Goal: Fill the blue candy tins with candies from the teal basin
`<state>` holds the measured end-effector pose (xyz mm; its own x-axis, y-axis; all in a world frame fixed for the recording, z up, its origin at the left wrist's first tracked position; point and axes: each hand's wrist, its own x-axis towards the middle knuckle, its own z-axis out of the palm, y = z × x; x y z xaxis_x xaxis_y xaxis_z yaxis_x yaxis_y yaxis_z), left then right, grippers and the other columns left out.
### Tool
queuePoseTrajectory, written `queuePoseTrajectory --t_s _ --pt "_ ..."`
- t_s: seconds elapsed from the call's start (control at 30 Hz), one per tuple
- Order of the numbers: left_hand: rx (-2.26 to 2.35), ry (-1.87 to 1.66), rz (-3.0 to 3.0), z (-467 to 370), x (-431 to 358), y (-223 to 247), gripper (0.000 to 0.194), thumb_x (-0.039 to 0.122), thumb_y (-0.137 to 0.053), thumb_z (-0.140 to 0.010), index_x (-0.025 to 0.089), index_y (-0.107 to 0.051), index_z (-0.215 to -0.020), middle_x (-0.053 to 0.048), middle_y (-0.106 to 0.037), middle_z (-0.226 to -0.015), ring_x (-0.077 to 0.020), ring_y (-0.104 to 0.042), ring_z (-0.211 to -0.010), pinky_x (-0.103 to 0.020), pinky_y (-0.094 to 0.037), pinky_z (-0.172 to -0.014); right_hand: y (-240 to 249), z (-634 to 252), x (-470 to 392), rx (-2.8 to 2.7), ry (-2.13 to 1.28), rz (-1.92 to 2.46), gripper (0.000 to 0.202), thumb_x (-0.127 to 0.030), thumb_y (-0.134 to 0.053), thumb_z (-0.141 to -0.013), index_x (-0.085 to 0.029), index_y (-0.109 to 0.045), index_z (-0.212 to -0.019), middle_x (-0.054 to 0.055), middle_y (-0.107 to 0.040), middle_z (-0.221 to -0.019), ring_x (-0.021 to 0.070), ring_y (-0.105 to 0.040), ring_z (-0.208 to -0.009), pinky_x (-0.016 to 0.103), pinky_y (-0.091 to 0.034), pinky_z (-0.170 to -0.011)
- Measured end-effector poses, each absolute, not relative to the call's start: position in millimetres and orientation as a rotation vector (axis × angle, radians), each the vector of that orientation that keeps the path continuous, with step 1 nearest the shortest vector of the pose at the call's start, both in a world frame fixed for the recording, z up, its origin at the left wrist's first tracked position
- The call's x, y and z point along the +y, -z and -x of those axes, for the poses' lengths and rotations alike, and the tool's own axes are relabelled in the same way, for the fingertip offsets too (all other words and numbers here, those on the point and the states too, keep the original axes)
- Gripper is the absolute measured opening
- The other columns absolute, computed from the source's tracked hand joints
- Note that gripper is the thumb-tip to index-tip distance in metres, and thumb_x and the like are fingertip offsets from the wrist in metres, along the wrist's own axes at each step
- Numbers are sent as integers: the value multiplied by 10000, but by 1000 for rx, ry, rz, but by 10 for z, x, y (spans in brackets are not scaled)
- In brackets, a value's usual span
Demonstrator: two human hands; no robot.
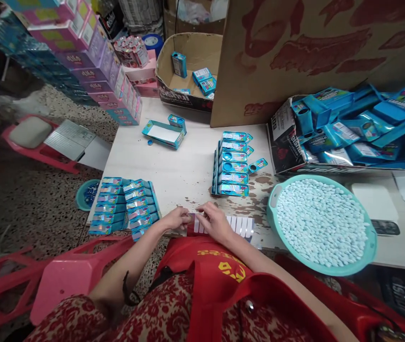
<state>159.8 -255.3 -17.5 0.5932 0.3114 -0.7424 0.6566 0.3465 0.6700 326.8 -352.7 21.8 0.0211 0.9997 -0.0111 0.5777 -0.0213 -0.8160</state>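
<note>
Sticker sheet (237, 225) lies on the counter (184, 166), left hand (177, 219) and right hand (217, 223) narrowed at it, grip unclear.

Label sheet (241, 225), quantity 1: narrow white strips side by side in row, dark red left end, glossy right end. Lies lengthwise along near edge of worktop (134, 152); midsection partly hidden.

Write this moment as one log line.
left hand: at left end of striped sheet | right hand: over same sheet | both grips: unclear | ahead: blue packs | right side: teal bowl of pale pieces
</note>
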Motion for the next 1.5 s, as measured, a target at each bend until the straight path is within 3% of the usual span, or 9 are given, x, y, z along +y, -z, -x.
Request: queuePoseTrajectory --t_s 0.2,0.4,0.53,0.93,1.1,1.23,1.33,1.43,1.5 --pt "1094 221 -1163 -1582 -2637 313 285 427 -575 -684 144 -542 -684 7 -567 -531 -126 -576 -529 -219 -423 -515 211 -3109 -3518 -1842 -1056 1774 279 -114 -606 -808 -192 -603 -1076 56 -549 -984 167 -558 -851 261 -459 -736" --pt "1164 189 -1082 -1605 -2631 298 179 316 -562 -701 143 -540 -660 12 -563 -514 -114 -566 -481 -199 -406 -467 133 -3103 -3529 -1973 -1063 1769 129 -156 -586 -842 -198 -648 -947 64 -549 -1046 183 -556 -919 266 -464 -748" --pt "1166 177 -1051 -1609 -2636 279 147 279 -557 -700 143 -539 -648 17 -560 -500 -107 -557 -462 -189 -403 -454 163 -3086 -3514 -1935 -1005 1857 334 -126 -608 -811 -176 -566 -1138 95 -511 -1116 199 -539 -982 300 -462 -830" --pt "1186 179 -1010 -1634 -2633 316 146 287 -540 -701 162 -511 -632 20 -535 -479 -96 -519 -431 -186 -407 -436 264 -3069 -3435 -1958 -954 1899 54 -158 -610 -838 -193 -604 -879 65 -562 -1017 197 -532 -956 287 -445 -788" --pt "1207 179 -1018 -1658 -2646 313 158 293 -535 -705 174 -481 -616 29 -507 -459 -98 -505 -428 -187 -395 -428 278 -3075 -3376 -1970 -958 1891 51 -143 -582 -854 -191 -569 -845 66 -575 -974 194 -530 -928 275 -414 -754" --pt "1255 159 -1064 -1679 -2660 301 190 310 -532 -728 171 -489 -607 23 -506 -467 -117 -511 -457 -210 -398 -453 141 -3107 -3435 -1964 -1005 1853 96 -133 -595 -833 -200 -531 -809 22 -584 -827 170 -548 -776 249 -389 -643" --pt "1330 55 -1153 -1696 -2663 193 188 336 -510 -768 168 -540 -688 -13 -597 -620 -152 -582 -642 -237 -445 -570 -66 -3182 -3500 -1882 -982 1887 78 -144 -539 -865 -199 -500 -826 20 -582 -803 162 -548 -737 248 -384 -627" --pt "1177 -240 -1307 -1744 -2677 -39 296 418 -468 -815 181 -586 -947 -49 -645 -1000 -162 -574 -944 -252 -453 -775 -325 -3307 -3538 -1716 -893 1907 78 -175 -476 -897 -203 -468 -825 28 -573 -800 164 -545 -743 259 -397 -658" --pt "936 -286 -1350 -1815 -2692 -228 357 471 -499 -795 169 -586 -965 -55 -641 -996 -158 -577 -902 -255 -450 -771 -489 -3389 -3551 -1577 -833 1856 99 -193 -459 -900 -212 -452 -803 22 -563 -779 164 -537 -730 262 -402 -664"
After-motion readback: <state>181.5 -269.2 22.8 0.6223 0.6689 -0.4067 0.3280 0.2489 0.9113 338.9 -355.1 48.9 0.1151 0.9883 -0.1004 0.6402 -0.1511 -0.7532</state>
